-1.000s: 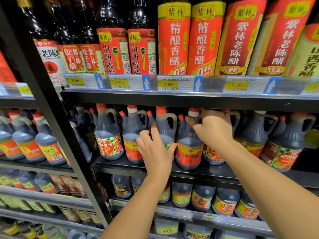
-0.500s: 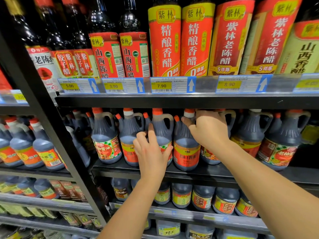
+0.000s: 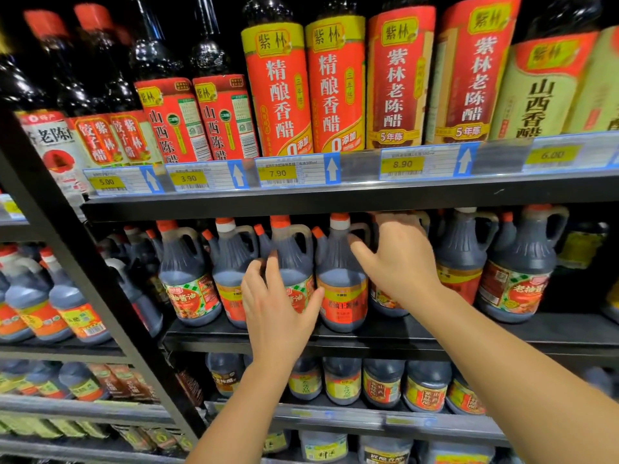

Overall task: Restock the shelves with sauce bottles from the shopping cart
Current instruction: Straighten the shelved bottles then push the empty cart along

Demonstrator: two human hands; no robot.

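Two bare hands and forearms are showing.
The left hand (image 3: 279, 306) is showing uncovered skin across its back and fingers, and the left forearm (image 3: 234, 406) behind its wrist is running bare and slender to the lower edge. The right hand (image 3: 400, 262) is appearing just as bare, and the right forearm (image 3: 502, 370) behind its wrist is looking far broader as it is nearing the camera.

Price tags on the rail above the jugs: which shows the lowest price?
The 3.90 tag, second from the left; every other readable tag on that rail shows 5.00 or more.
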